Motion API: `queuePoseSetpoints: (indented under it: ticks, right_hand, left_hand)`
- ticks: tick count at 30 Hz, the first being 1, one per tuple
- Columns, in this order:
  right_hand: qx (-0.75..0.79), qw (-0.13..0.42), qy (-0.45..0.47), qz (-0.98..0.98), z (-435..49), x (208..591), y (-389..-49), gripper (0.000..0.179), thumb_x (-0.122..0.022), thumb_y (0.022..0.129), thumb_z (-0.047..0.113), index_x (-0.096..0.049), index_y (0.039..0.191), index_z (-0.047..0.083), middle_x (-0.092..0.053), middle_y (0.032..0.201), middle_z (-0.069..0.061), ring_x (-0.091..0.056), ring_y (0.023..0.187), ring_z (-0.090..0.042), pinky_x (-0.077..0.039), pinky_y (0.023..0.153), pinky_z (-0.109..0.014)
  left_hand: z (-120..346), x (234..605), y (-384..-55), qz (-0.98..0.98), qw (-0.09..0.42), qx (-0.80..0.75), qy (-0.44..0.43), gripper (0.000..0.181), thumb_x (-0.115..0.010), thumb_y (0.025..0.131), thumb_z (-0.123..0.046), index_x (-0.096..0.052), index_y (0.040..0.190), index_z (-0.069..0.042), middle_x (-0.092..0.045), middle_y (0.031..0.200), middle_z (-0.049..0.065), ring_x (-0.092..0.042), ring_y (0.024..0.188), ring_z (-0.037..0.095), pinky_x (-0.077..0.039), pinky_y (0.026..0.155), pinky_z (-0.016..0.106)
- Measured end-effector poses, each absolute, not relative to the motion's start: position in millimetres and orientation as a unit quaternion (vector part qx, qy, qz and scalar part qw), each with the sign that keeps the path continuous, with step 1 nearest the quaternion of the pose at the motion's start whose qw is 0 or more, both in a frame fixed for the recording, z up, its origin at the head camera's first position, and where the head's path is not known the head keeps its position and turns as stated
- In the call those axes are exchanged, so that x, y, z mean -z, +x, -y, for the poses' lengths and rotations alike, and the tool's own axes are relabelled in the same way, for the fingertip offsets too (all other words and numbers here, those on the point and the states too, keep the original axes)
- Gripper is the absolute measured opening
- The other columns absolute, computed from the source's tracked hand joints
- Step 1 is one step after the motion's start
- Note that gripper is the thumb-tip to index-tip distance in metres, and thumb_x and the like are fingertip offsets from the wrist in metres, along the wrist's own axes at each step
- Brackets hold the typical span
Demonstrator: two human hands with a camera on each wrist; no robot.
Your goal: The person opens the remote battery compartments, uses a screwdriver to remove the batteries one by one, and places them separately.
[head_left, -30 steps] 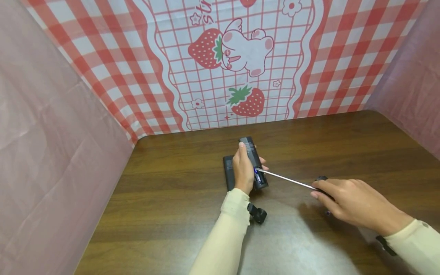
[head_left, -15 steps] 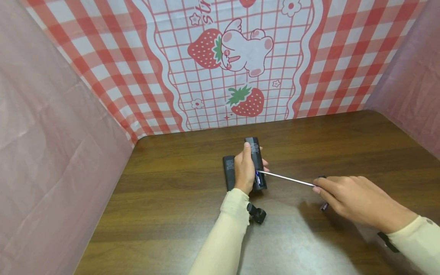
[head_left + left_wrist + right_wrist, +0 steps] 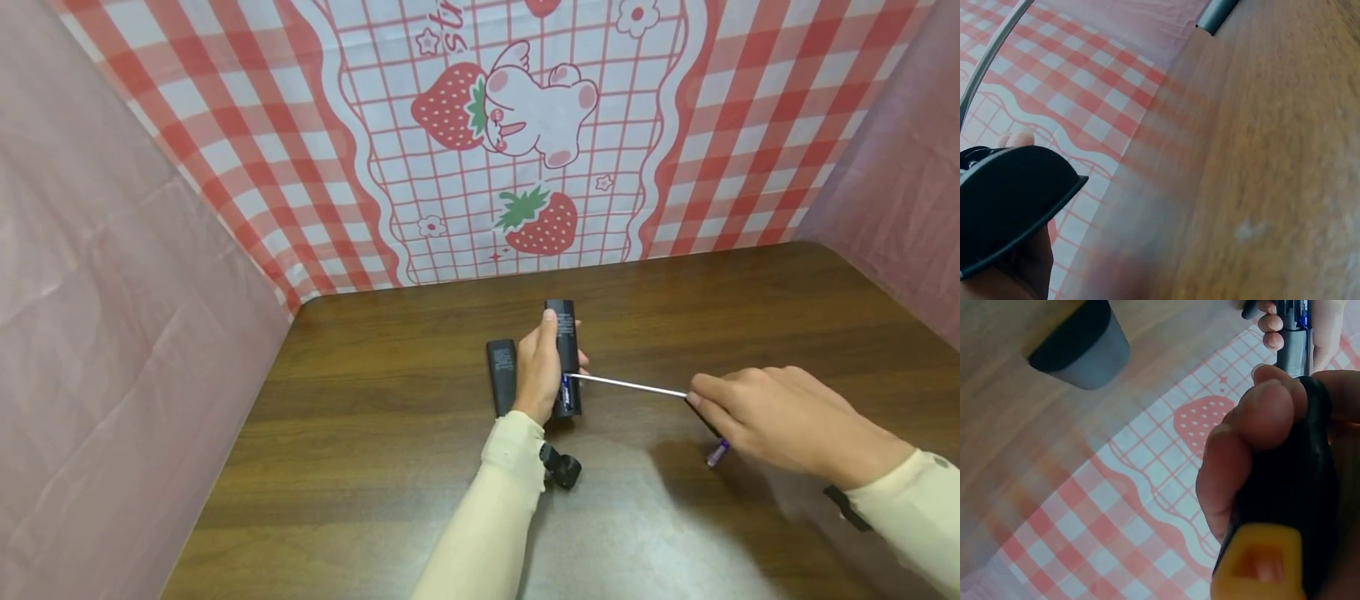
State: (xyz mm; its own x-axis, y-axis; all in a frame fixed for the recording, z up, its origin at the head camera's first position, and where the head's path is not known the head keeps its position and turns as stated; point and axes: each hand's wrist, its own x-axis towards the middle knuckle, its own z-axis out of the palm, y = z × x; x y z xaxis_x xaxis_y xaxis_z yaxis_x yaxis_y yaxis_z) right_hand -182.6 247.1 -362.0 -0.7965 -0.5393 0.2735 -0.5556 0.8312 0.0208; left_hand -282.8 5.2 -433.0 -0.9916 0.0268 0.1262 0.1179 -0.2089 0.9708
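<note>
Nearest: loose purple battery (image 3: 717, 455), shiny cylinder, just beside the right hand (image 3: 787, 425), fingers curled round the screwdriver (image 3: 630, 385): thin bright metal shaft, black-and-yellow handle (image 3: 1266, 550). Tip sits at the far end of the blue battery (image 3: 567, 393) in the remote (image 3: 566, 333); looks like prying, so brace remote firmly, lift that 1 end gently, don't gouge plastic. Left hand (image 3: 538, 371) grasps the remote over the smooth woodgrain table (image 3: 360, 467); black, half-round end, printed back. 2nd slim black remote (image 3: 503, 367) lies just left. Beyond: red-and-white checked cloth (image 3: 757, 125).
</note>
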Motion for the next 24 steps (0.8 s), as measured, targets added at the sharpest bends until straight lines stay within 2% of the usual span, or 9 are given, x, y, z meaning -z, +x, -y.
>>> queuePoseSetpoints:
  ticks: [9,12,19,24]
  right_hand:
    - [-0.002,0.152,0.291,0.945,-243,351,-187,0.035,-0.061,0.095,0.025,-0.037,0.069,0.027,-0.026,0.053,0.019,-0.027,0.046,-0.003,-0.026,0.04,-0.029]
    - [0.002,0.156,0.298,0.942,-243,349,-190,0.035,-0.062,0.093,0.024,-0.037,0.07,0.028,-0.026,0.054,0.019,-0.027,0.047,-0.003,-0.026,0.04,-0.029]
    - [0.016,0.121,0.283,0.951,-243,351,-191,0.031,-0.059,0.098,0.026,-0.04,0.074,0.022,-0.029,0.054,0.014,-0.029,0.045,-0.006,-0.028,0.04,-0.031]
    - [0.025,0.19,0.31,0.931,-241,356,-192,0.029,-0.061,0.093,0.022,-0.038,0.075,0.018,-0.025,0.055,0.013,-0.025,0.045,-0.005,-0.025,0.037,-0.03]
  left_hand:
    - [-8,435,-284,0.644,0.045,0.763,-0.036,0.067,-0.039,0.101,-0.064,-0.074,0.115,-0.009,-0.065,0.063,0.01,-0.06,0.048,0.018,-0.053,0.043,0.034]
    - [-7,435,-285,0.651,0.041,0.757,-0.042,0.07,-0.036,0.101,-0.066,-0.073,0.118,-0.009,-0.065,0.063,0.01,-0.06,0.049,0.018,-0.055,0.044,0.037]
    - [-5,435,-286,0.651,0.03,0.756,-0.055,0.071,-0.032,0.101,-0.066,-0.072,0.12,-0.01,-0.065,0.065,0.012,-0.062,0.051,0.02,-0.058,0.051,0.047]
    - [-5,435,-285,0.649,0.029,0.759,-0.045,0.071,-0.032,0.101,-0.066,-0.071,0.12,-0.011,-0.065,0.067,0.012,-0.062,0.054,0.021,-0.058,0.052,0.046]
